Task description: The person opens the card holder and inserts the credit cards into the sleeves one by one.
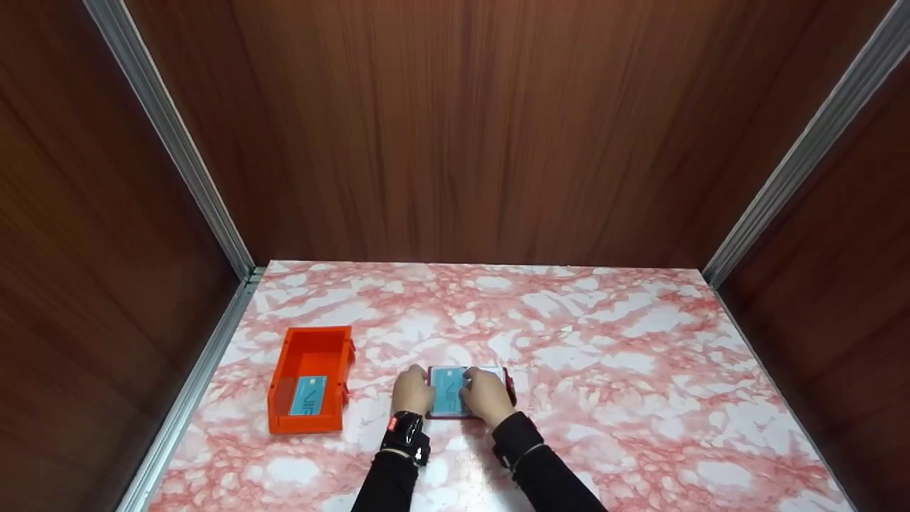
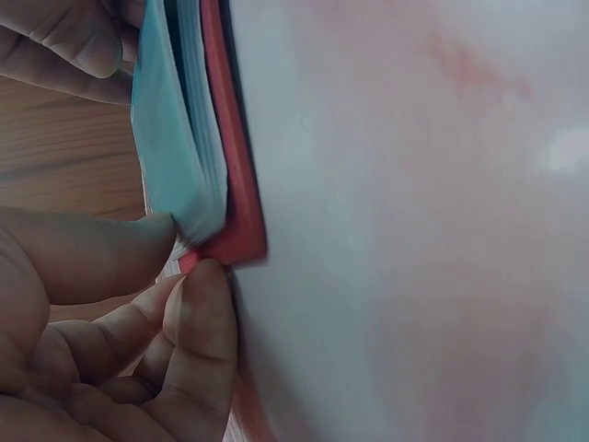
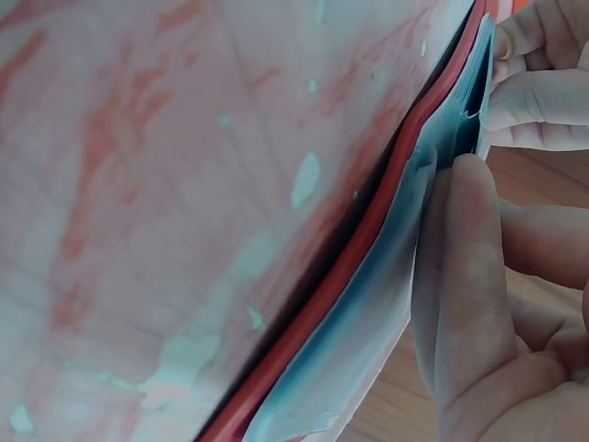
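An open card holder (image 1: 447, 417) with a dark red cover and clear sleeves lies on the table in front of me. On its left page is a blue VIP card (image 1: 446, 390). My left hand (image 1: 412, 391) pinches the holder's left edge; the left wrist view shows thumb and finger at the corner of the sleeves and red cover (image 2: 241, 198). At the card's right edge, my right hand (image 1: 489, 398) pinches the card by the sleeve opening. Its fingers (image 3: 474, 267) partly hide that edge in the right wrist view. How deep the card sits is unclear.
An orange bin (image 1: 306, 424) stands to the left on the table, with another blue VIP card (image 1: 308, 395) lying inside. The red-and-white marbled table (image 1: 604, 355) is bounded by brown wood panels (image 1: 483, 142) and metal rails (image 1: 803, 142).
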